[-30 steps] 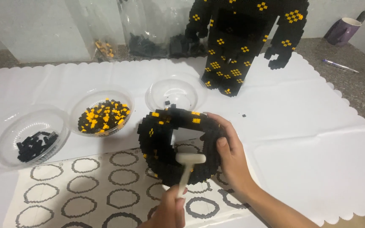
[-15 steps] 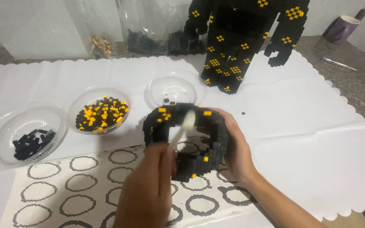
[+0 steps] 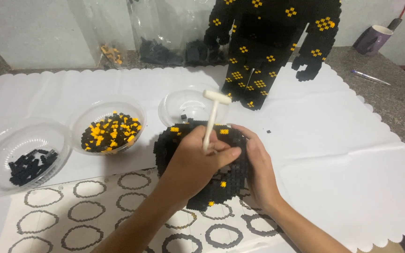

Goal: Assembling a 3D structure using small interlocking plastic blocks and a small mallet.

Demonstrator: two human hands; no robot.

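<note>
A rounded black block build (image 3: 221, 187) with a few orange blocks stands on the printed sheet at the middle. My right hand (image 3: 258, 168) grips its right side and steadies it. My left hand (image 3: 194, 161) lies across its front and top, fingers shut on a small white T-shaped hammer tool (image 3: 212, 117). The tool points up, its head above the build. Much of the build is hidden behind my left hand.
A tall black-and-orange block figure (image 3: 268, 47) stands at the back. Three clear bowls sit left: one with black pieces (image 3: 22, 159), one with mixed black and orange pieces (image 3: 108, 129), one nearly bare (image 3: 183, 105). A ring-pattern sheet (image 3: 99, 211), purple mug (image 3: 373, 40) and pen (image 3: 370, 77) are nearby.
My left hand has come up from below the build and now rests over its front, raising the white hammer tool from pointing inside the ring to upright above it. My right hand kept hold.
</note>
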